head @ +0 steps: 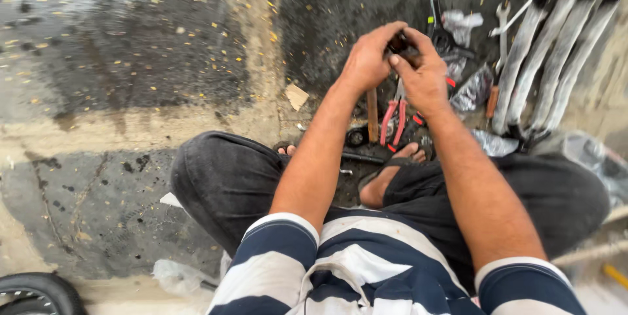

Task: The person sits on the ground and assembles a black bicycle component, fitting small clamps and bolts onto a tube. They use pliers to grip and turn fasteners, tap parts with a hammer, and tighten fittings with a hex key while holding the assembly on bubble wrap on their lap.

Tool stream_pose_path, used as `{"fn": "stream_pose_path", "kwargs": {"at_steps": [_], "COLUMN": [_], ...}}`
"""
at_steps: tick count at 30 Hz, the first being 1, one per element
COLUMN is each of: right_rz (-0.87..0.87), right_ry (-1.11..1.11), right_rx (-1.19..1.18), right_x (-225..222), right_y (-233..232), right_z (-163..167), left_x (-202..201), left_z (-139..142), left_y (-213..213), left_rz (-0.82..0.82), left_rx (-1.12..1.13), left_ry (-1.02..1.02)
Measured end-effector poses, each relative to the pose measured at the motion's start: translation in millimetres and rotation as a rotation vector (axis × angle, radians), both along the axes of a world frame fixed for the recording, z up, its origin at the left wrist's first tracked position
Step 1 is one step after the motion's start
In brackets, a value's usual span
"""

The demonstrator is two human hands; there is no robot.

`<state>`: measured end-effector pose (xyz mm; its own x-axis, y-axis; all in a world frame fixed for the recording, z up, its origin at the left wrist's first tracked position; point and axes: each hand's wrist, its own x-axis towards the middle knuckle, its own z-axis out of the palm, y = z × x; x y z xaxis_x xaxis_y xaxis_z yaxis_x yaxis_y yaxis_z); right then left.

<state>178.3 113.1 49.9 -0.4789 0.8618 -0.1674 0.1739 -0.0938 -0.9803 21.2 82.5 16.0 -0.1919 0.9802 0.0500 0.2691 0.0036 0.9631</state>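
Striped sleeves are framing both arms; the left hand (367,60) and right hand (422,76) are pinching a small dark part (397,45) together above the pliers (394,119), work unfinished.

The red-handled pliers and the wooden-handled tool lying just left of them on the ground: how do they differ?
The red-handled pliers have two splayed red grips; the wooden-handled tool has one straight brown shaft. The pliers' grips look coated and bright, while the wooden handle is plain and dull. The pliers' upper end is hidden behind the right hand, the wooden tool's behind the left hand. Both lie untouched on the dark ground, pointing away from the person.
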Motion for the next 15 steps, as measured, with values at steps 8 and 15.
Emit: {"fn": "stream_pose_path", "kwargs": {"at_steps": [8,15], "right_rz": [0.0,0.185], "right_ry": [0.119,-0.241], "right_rx": [-0.136,0.32], "right_x": [-14,19], "right_y": [0,-19], "right_z": [27,72], "left_x": [-34,-100], "left_z": [132,219], "left_y": [-42,-164], "left_rz": [0.072,0.299], "left_rx": [0.006,0.339], "left_ry": [0.373,0.685]}}
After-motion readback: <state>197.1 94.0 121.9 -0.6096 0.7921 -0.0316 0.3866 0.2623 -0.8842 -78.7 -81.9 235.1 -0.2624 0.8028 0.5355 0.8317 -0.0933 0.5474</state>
